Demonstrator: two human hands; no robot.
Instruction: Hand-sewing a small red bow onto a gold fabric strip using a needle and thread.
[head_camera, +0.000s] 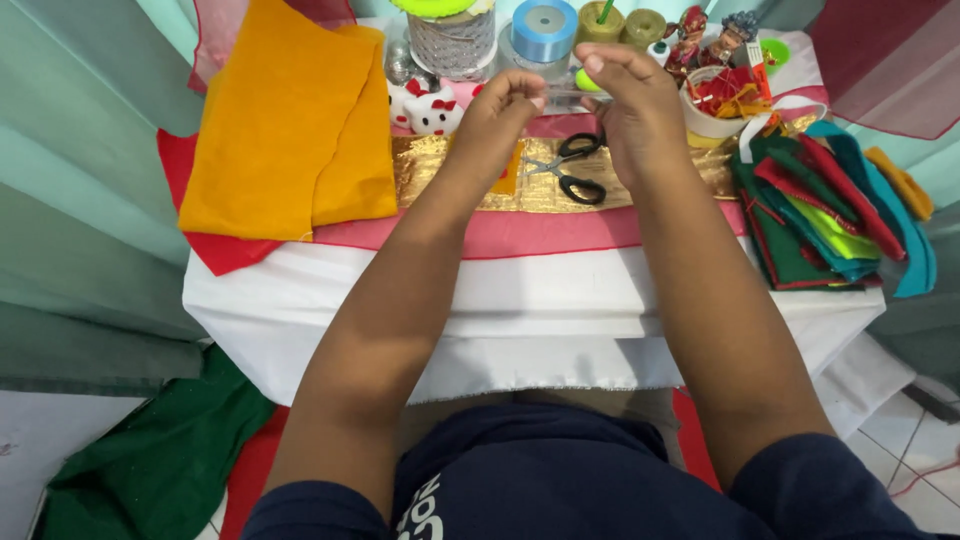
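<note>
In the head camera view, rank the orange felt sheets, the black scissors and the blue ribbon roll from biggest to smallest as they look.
1. orange felt sheets, by far the largest.
2. black scissors.
3. blue ribbon roll, close to the scissors in apparent size and farther from the camera, so this last ranking is unsure.

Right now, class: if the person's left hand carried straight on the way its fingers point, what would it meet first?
Probably the right hand: the left hand points its fingertips rightward at it, almost touching. Depth is unclear.

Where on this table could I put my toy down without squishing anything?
The white cloth along the near edge is bare, and so is the pink strip between it and the gold fabric. Elsewhere it's crowded: orange felt at left, felt scraps at right, scissors and ribbon spools at back.
</note>
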